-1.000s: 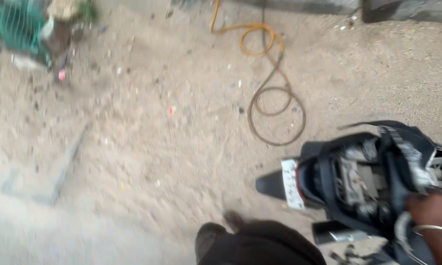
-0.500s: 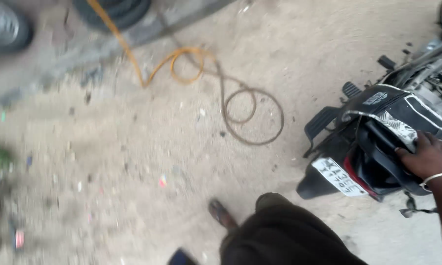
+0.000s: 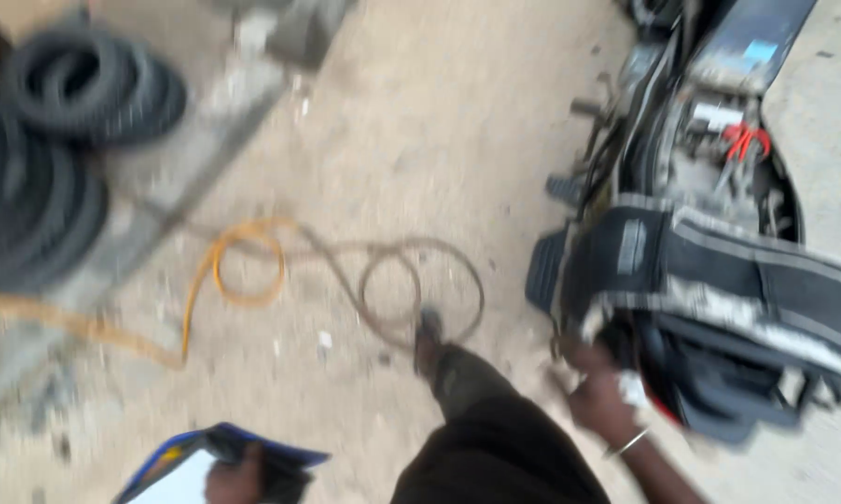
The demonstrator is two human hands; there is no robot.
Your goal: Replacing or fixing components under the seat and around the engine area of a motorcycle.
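Observation:
The picture is blurred by motion. My right hand (image 3: 599, 397), with a thin metal bangle at the wrist, rests on the rear of a black scooter (image 3: 709, 271) whose seat is lifted; whether its fingers grip anything I cannot tell. My left hand (image 3: 238, 476), at the bottom edge, holds a flat blue and white object (image 3: 182, 467), only partly in frame. My leg in dark trousers (image 3: 495, 439) steps forward between the hands, the shoe (image 3: 429, 338) on the sandy ground.
An orange hose (image 3: 224, 280) runs across the dirt and joins a darker coiled hose (image 3: 420, 285) by my foot. Black tyres (image 3: 56, 159) are stacked at the left beside a concrete kerb (image 3: 192, 159).
The view has swung toward the scooter, which is now larger and closer. The blue and white object in my left hand has come into view. My right hand stays at the scooter's rear.

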